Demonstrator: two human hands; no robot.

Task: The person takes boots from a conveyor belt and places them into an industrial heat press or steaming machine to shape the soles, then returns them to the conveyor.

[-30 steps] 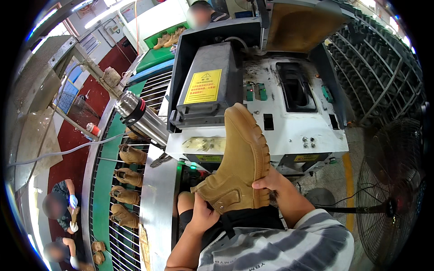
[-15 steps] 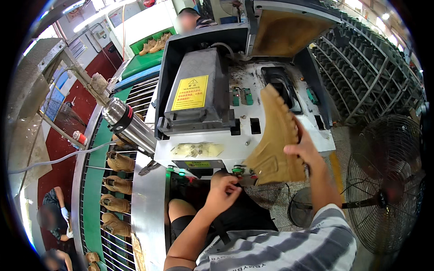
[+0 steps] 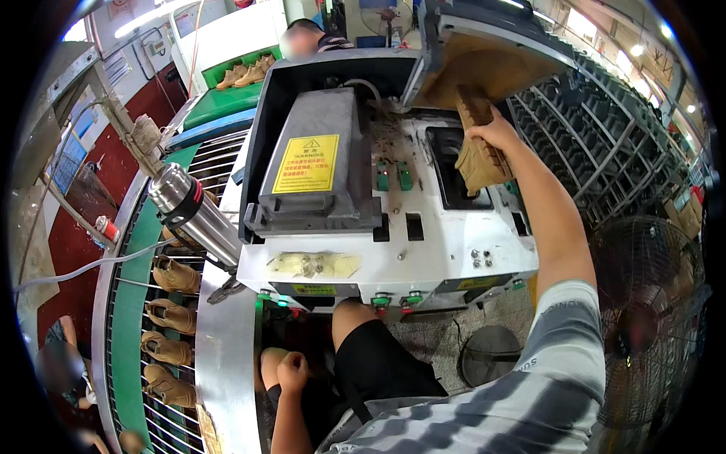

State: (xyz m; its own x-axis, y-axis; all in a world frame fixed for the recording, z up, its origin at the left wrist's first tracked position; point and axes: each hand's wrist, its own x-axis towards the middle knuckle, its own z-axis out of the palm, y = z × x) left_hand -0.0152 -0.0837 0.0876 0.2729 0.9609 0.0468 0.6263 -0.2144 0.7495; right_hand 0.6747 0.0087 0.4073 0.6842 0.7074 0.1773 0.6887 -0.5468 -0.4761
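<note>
My right hand (image 3: 495,136) grips a tan lace-up boot (image 3: 482,168) by its brown treaded sole. The boot is tipped with its sole turned up and its upper hanging down. It is over the black-framed recess (image 3: 446,189) on the right of the white machine (image 3: 435,250), and covers part of it; I cannot tell whether they touch. Above the boot stands the raised lid (image 3: 491,68) with a brown inner face. My left hand (image 3: 293,372) is low by my bare knee, its fingers curled closed, and nothing shows in them.
A grey metal housing (image 3: 314,151) fills the machine's left side. Beside it, a steel flask (image 3: 193,208) leans by the roller conveyor (image 3: 136,318) carrying several tan boots (image 3: 172,316). At right are a large fan (image 3: 639,303) and racks of dark shoe forms (image 3: 582,129). Another person (image 3: 310,41) is behind the machine.
My right hand has carried the boot away from me, from the machine's front edge to the recess, turning its sole upward. My left hand has dropped down and left toward my knee.
</note>
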